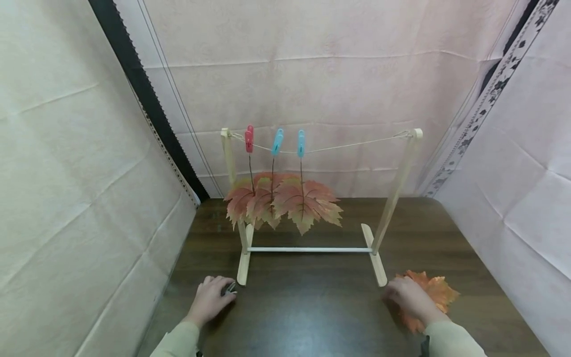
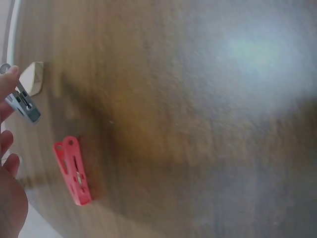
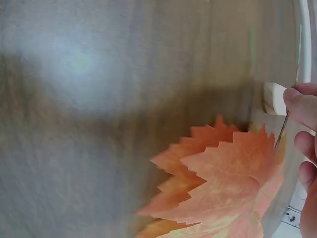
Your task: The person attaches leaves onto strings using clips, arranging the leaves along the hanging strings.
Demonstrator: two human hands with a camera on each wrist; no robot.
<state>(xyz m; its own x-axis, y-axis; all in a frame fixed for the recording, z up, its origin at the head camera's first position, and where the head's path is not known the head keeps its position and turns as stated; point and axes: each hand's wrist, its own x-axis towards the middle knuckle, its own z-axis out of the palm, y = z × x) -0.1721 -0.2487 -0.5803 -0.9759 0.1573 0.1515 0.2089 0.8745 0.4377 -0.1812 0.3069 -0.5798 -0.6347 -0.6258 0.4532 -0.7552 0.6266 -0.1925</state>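
A grey clothes-peg [image 2: 24, 103] of smooth, plain surface is pinched between thumb and fingers of the left hand [image 1: 212, 298], just above the tabletop [image 1: 308, 307], near its left edge. By the right hand [image 1: 409, 298], toward the right edge, the thin stem of an orange leaf [image 3: 233, 173] is pinched between thumb and fingertip; the blade is pointed and toothed, with fine veins, and another orange layer is partly covered by it. A red peg [image 2: 73, 171], glossy like plastic, is laid near the left edge. Farther, toward the far edge, a rack [image 1: 394, 198] of pale wooden posts is joined by a slim white bar [image 1: 308, 250]. On its thin string [image 1: 357, 145], three reddish leaves [image 1: 308, 201] are hung by one red and two blue pegs [image 1: 301, 144]. The tabletop, brown and wood-grained, is surrounded by creased whitish cloth [image 1: 312, 89].
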